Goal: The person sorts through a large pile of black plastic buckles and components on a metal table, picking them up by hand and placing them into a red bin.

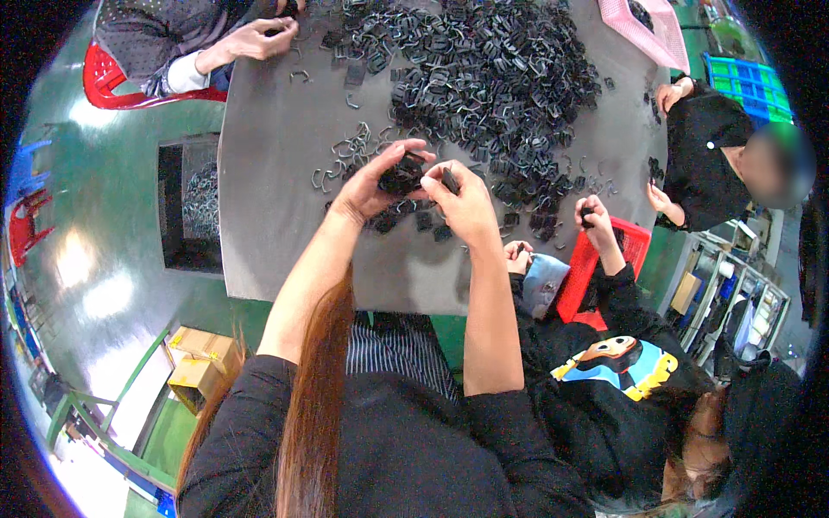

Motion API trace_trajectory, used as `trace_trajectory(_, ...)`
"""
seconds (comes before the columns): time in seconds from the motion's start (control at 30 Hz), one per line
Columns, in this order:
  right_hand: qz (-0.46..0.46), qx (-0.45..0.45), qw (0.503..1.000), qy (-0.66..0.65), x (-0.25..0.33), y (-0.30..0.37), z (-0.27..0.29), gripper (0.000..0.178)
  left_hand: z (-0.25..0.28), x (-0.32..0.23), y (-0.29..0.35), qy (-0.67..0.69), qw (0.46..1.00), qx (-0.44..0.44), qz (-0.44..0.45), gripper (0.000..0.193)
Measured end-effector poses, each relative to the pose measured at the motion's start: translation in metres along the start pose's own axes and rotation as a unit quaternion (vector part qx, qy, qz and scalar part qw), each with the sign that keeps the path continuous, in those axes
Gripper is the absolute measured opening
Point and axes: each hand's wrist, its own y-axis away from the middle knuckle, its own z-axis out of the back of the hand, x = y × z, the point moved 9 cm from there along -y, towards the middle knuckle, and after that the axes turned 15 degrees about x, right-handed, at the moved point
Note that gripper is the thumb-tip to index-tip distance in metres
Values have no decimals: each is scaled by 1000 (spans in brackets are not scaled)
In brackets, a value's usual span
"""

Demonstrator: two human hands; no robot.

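Over the near side of the grey table (276, 164), my left hand (370, 192) is curled around several small black plastic parts (401, 175). Beside it, nearly touching, my right hand (468, 205) pinches a small flat black plastic piece (450, 180) between thumb and fingers. The exact shape of the parts in my left palm is partly hidden by the fingers. Just beyond my hands lies a large heap of black plastic pieces (492, 78). Bent silver wire hooks (352, 145) are scattered to its left. A few loose black pieces (423, 222) rest under my hands.
Close on my right, a co-worker's hand (596, 224) holds a black piece near a red basket (635, 250). Another person's hands (259, 39) work at the far left, and a third person sits at the right edge. A pink basket (669, 39) stands far right.
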Motion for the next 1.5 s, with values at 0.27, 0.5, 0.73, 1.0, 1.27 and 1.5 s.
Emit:
trace_trajectory(0.27, 177, -301, 918, 189, 29, 27, 11, 15, -35, 51, -31, 119, 984, -108, -72, 37)
trace_trajectory(0.5, -22, -556, 815, -166, -111, 140, 136, 13, -125, 180, -101, -28, 988, -79, 127, 32)
trace_trajectory(0.73, 101, -679, 670, -281, -194, 246, 309, 35, -225, 308, -260, -481, 863, 138, 73, 36)
trace_trajectory(1.0, 111, -632, 698, -317, -231, 273, 346, 33, -247, 379, -261, -542, 753, 80, 364, 94)
trace_trajectory(1.27, -34, -592, 795, 129, -102, 120, 216, 55, -115, 99, -125, -680, 722, -29, -123, 33)
trace_trajectory(1.5, -268, -261, 914, 154, -136, 60, -12, 79, 41, -40, 110, -832, 497, -243, -42, 48)
